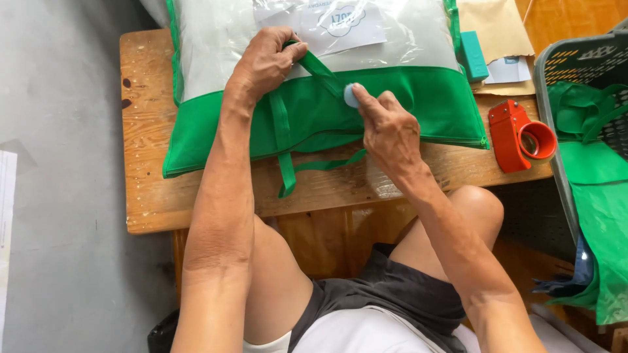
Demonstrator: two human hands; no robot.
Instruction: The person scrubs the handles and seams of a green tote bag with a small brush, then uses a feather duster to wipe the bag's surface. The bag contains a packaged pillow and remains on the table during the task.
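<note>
A seated person works at a worn wooden table (150,202), where a green fabric bag with a clear plastic front (314,98) lies flat across the far half of the top, its lower green band facing the worker. The left hand (265,62) is closed around one green carry strap (320,68), pulling it up and taut off the bag, apparently to keep it clear and steady. The right hand (386,127) pinches a small pale blue round piece (351,96) between thumb and fingertips, pressing it against the strap where it meets the green band. Behind the clear panel sits a white paper label (333,23) with a cloud-shaped outline. To the right on the table lie brown paper envelopes (497,29), a small teal box (472,55) and a red tape dispenser (520,134) near the edge. A grey plastic crate (575,62) at far right holds more green bags (595,170).
</note>
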